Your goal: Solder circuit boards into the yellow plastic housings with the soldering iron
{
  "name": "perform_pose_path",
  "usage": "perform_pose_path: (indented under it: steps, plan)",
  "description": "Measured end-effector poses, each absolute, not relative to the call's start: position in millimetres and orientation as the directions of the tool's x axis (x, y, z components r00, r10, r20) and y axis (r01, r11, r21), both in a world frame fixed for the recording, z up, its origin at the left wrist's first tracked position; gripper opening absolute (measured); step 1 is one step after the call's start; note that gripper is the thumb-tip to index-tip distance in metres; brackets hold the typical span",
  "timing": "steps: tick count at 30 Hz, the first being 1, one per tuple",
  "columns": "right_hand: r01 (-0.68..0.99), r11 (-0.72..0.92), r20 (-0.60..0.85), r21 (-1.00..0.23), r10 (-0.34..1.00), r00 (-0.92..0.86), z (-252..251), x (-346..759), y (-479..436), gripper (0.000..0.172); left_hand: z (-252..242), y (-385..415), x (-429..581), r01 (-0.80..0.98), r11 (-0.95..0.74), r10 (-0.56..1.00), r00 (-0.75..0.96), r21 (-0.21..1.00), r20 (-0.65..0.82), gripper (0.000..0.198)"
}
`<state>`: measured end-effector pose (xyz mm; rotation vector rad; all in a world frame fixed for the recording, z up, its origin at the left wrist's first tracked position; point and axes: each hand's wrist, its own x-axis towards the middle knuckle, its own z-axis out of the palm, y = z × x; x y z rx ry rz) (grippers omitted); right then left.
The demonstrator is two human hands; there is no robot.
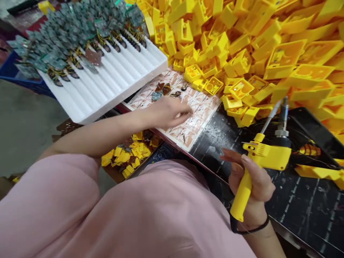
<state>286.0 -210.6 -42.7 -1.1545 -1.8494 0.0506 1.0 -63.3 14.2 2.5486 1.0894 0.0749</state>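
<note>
1. Tool with a yellow body (266, 154) tilts over the black tabletop (298, 208) at the near right, its metal ends pointing far.
2. The right hand (256, 179) is wrapped around the tool's handle.
3. Left of it, the left hand (170, 111) is over the patterned board (201, 116), fingers loosely curled; whether they hold anything cannot be told.
4. Small parts (157, 95) lie just beyond that hand.
5. Far left, a white foam tray (115, 80) bears grey-green components (86, 32).
6. Yellow casings (242, 43) heap up far right.
</note>
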Motion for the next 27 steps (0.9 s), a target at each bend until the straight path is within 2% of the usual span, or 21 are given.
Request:
perform_pose_path:
  steps: [1, 3, 6, 9, 13, 15, 18, 22, 25, 27]
  plan:
    - [0.696, 0.582, 0.709, -0.422, 0.690, -0.147, -40.5, 285.7, -209.9, 0.026, 9.7, -40.3, 19.9, 0.745, -0.610, 0.773, 0.635, 0.270, -0.007, 0.042]
    - [0.724, 0.594, 0.739, -0.352, 0.651, -0.174, -36.4, 286.9, -209.9, 0.035, -3.1, 3.4, 54.2, 0.819, -0.539, 0.841, 0.537, 0.195, 0.069, 0.059]
    - [0.760, 0.569, 0.718, -0.314, 0.666, -0.202, -34.8, 294.1, -213.6, 0.048, -17.4, 40.1, 87.0, 0.893, -0.427, 0.904, 0.424, 0.141, 0.054, 0.078]
    - [0.792, 0.540, 0.706, -0.285, 0.677, -0.208, -38.7, 301.3, -215.6, 0.057, -14.5, 28.9, 90.1, 0.857, -0.508, 0.861, 0.509, 0.091, 0.011, 0.065]
    - [0.818, 0.514, 0.711, -0.259, 0.674, -0.199, -40.6, 299.0, -208.0, 0.049, -3.5, -29.0, 64.6, 0.682, -0.730, 0.677, 0.730, 0.038, -0.098, 0.048]
    - [0.816, 0.522, 0.694, -0.249, 0.684, -0.226, -37.3, 293.4, -202.4, 0.044, -6.6, -57.3, 48.8, 0.550, -0.833, 0.550, 0.835, 0.055, -0.028, 0.044]
    - [0.798, 0.533, 0.600, -0.281, 0.746, -0.288, -30.0, 285.1, -195.0, 0.043, -21.5, -82.4, 27.0, 0.383, -0.913, 0.405, 0.890, 0.138, 0.207, 0.041]
    - [0.806, 0.521, 0.519, -0.279, 0.788, -0.330, -22.8, 279.8, -183.0, 0.045, -35.3, -85.5, 6.0, 0.419, -0.885, 0.462, 0.842, 0.202, 0.277, 0.031]
    - [0.843, 0.492, 0.517, -0.219, 0.791, -0.327, -21.5, 275.3, -166.3, 0.042, -32.2, -82.0, -1.1, 0.512, -0.853, 0.513, 0.795, 0.096, 0.324, 0.024]
    - [0.861, 0.465, 0.509, -0.204, 0.802, -0.312, -23.8, 268.3, -150.8, 0.039, -28.9, -81.4, -1.8, 0.547, -0.836, 0.527, 0.778, 0.043, 0.341, 0.027]
